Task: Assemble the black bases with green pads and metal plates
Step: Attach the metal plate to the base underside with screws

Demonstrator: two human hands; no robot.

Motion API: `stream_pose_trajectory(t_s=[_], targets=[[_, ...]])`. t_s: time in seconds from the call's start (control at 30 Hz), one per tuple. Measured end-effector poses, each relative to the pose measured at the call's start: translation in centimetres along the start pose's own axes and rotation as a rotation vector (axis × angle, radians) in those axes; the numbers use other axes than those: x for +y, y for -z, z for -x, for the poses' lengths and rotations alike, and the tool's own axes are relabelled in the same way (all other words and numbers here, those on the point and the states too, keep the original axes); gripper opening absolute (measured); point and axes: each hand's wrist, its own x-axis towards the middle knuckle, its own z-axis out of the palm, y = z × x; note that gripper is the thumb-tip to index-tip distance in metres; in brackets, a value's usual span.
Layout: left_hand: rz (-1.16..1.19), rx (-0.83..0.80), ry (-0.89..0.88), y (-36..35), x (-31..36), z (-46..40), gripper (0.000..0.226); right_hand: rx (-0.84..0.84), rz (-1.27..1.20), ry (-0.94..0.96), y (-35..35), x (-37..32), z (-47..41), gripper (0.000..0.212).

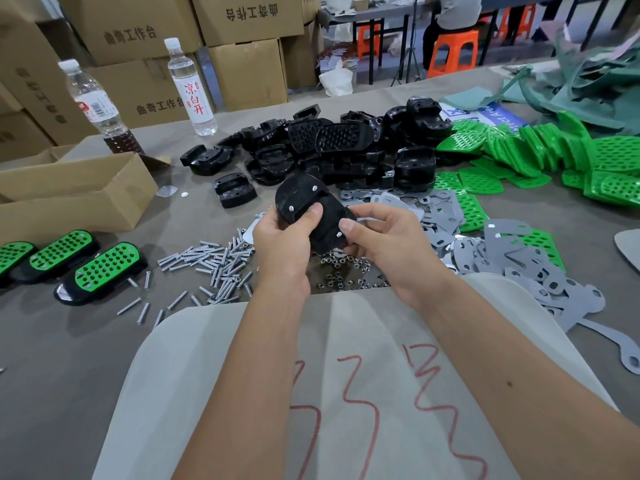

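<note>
both hands, left hand (282, 237) and right hand (381, 237), grip one black base (313, 211) above the nuts (346, 275), underside up, screw tips poking through. fastening step; next probably needs a nut picked.

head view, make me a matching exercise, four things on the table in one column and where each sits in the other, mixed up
Things:
1. finished green-topped bases
2. loose green pads
3. screws
4. black base with screw ends showing

Places:
A. held in both the left hand and the right hand
B. scattered on the table just left of the hands
C. lined up at the left edge, in front of the open cardboard box
D. piled at the far right, beyond the grey metal plates

Pairs: 1-C, 2-D, 3-B, 4-A
</note>
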Motion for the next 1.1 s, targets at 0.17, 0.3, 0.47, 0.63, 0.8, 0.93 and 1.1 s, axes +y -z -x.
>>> stream_pose_trajectory(t_s=[0.17,0.3,0.47,0.63,0.8,0.93,1.1], targets=[[-0.116,-0.180,0.122,0.2,0.2,0.3,0.013,0.129,0.079,0.082,-0.1,0.2,-0.1,0.016],[-0.094,-0.204,0.145,0.1,0.1,0.5,0.010,0.220,0.272,0.112,-0.3,0.2,-0.1,0.025],[-0.044,-0.155,0.114,0.2,-0.2,0.4,0.009,0.277,0.493,0.216,-0.2,-0.1,0.2,0.015],[-0.063,-0.146,0.099,0.2,-0.2,0.3,0.011,0.414,0.887,0.351,1.4,-0.5,-0.3,0.033],[-0.030,-0.160,0.097,0.1,-0.3,0.6,0.038,0.395,1.317,0.178,3.1,-0.7,-0.9,0.032],[-0.020,-0.157,0.104,0.2,0.2,0.5,0.042,0.402,1.297,0.051,3.2,-1.0,-0.9,0.032],[-0.021,-0.179,0.122,0.3,0.4,0.6,0.025,0.434,1.008,0.105,3.4,-1.4,-0.6,0.024]])
